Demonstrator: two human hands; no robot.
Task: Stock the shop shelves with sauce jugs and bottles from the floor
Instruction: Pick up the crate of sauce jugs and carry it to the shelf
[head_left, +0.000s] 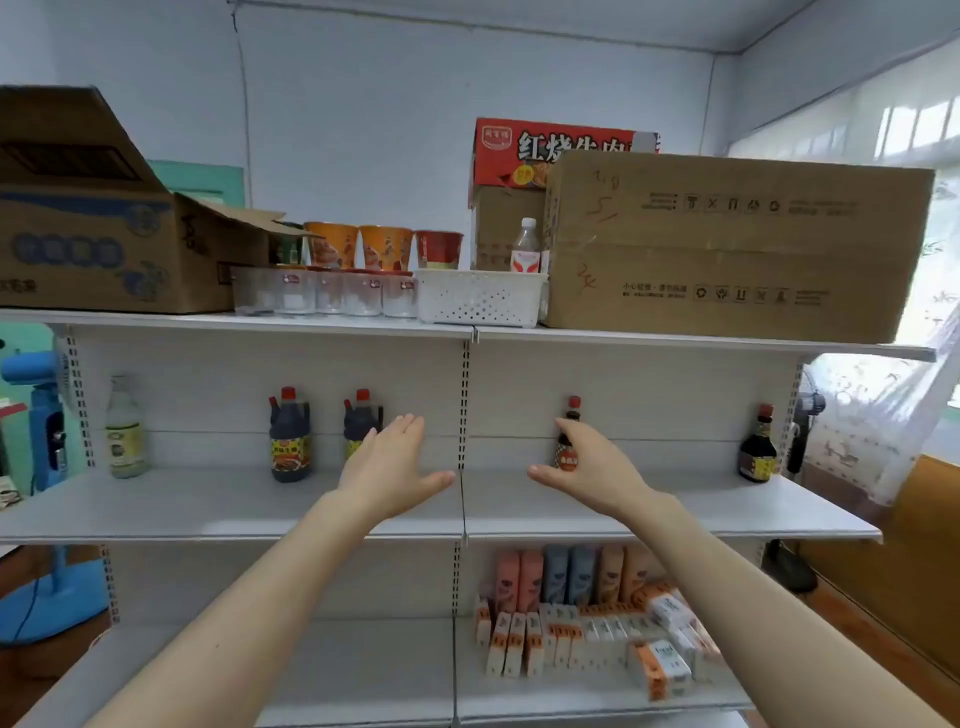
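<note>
The middle shelf (519, 514) holds a pale glass bottle (124, 431) at the far left. Right of it stand two dark sauce jugs with red caps, one (290, 441) in full view and one (361, 421) partly behind my left hand. A small dark bottle (567, 457) and a larger dark bottle (758, 452) stand further right. My left hand (389, 462) hovers open, palm facing right, just right of the second jug. My right hand (592, 462) is open with its thumb spread. Its fingers curve along the small bottle's right side, without closing on it.
The top shelf carries cardboard boxes (727, 249), noodle cups (384, 247), clear tubs and a white basket (480, 299). Small cartons (571, 613) fill the lower shelf's right half. A blue fan (41, 467) stands at the left and a wooden panel (893, 561) at the right.
</note>
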